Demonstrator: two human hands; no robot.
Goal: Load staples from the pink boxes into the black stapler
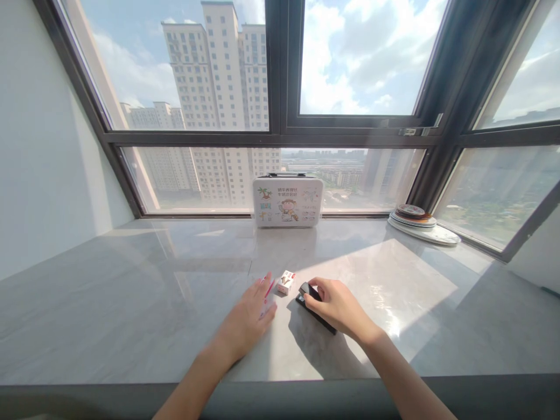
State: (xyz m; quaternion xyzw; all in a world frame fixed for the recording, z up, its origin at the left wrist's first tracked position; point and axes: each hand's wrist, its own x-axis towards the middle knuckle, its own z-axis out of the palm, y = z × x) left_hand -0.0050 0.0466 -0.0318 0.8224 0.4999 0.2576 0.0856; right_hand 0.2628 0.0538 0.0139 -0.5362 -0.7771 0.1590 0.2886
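My right hand [335,303] is closed around a black stapler [322,321] on the countertop, with thumb and fingers at its front end. Between my two hands sits a small white box [286,282] with printing and a bit of red on it, touched by neither hand. My left hand [251,312] is closed on a thin white item with red markings [268,290]. Most of that item is covered by my fingers, so its exact kind cannot be made out.
A white case with cartoon prints [288,202] stands upright against the window. Stacked plates or round mats [423,226] lie at the back right corner. The pale marble-look countertop [131,315] ends at a front edge near my forearms. Sunlight and shadows cross it.
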